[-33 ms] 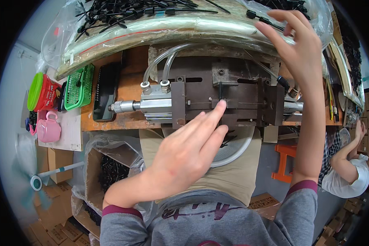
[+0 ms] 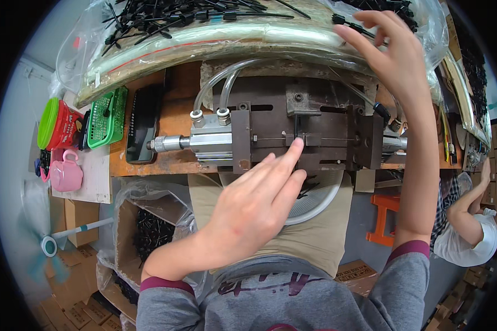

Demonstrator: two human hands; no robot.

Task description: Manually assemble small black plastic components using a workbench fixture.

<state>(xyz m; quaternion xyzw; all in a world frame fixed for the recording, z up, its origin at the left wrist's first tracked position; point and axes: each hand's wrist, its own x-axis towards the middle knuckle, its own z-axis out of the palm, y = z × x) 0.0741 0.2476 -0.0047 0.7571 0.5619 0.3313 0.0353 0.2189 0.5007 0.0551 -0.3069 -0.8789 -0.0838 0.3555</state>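
Note:
My left hand point(image 2: 251, 204) reaches over the middle of a dark metal clamping fixture point(image 2: 326, 124), fingers stretched out. Its index fingertip rests at the lower end of a thin black rod-like part point(image 2: 297, 124) standing in the fixture's centre. Whether the fingertip presses on the part or only lies over it, I cannot tell. At the upper right, my right hand point(image 2: 397, 60) is raised with thumb and fingers bent and apart. Near its thumb lies a black stem-like plastic part point(image 2: 345, 22) on the plastic-covered ledge; the hand appears not to hold it.
Heaped black parts point(image 2: 165, 19) cover the ledge behind. Clear hoses point(image 2: 207, 83) run to a silver cylinder point(image 2: 210, 144). A phone point(image 2: 142, 124), green basket point(image 2: 107, 118) and pink cup point(image 2: 66, 171) stand left. A white-rimmed bowl point(image 2: 320, 204) sits on my lap. Another person point(image 2: 469, 237) sits right.
My right hand has shifted slightly left, toward the black parts on the ledge. My left hand stays nearly in place over the fixture.

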